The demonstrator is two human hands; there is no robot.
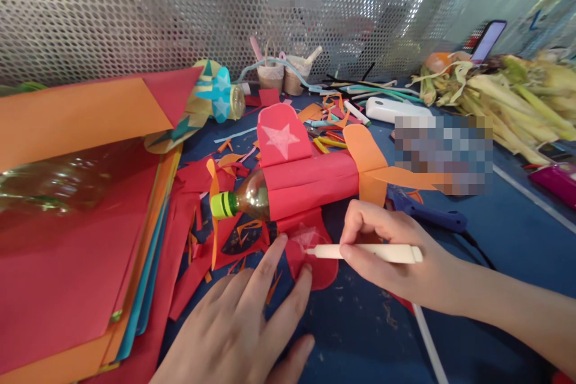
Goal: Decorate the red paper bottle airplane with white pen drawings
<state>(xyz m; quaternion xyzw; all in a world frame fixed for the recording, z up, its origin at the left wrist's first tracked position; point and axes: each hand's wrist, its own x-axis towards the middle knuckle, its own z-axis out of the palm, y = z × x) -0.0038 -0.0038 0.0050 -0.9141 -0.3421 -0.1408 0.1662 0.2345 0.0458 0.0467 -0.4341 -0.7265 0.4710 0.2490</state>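
A bottle plane [306,183] lies on the blue table [360,324]: a clear bottle with a green cap [224,204], wrapped in red paper, with orange tail fins and a red wing bearing a pale star. My left hand [245,324] lies flat with its fingers spread, the fingertips pressing the near red wing [315,255]. My right hand [391,252] is closed round a white pen-like stick [364,251], whose tip touches a faint star on that wing.
A stack of red, orange and blue paper sheets [76,264] fills the left. Paper scraps [202,252] litter the table. A second decorated bottle [216,99], small cups with tools [283,75], a white case [396,109], blue-handled scissors [432,216] and corn husks [508,102] lie behind.
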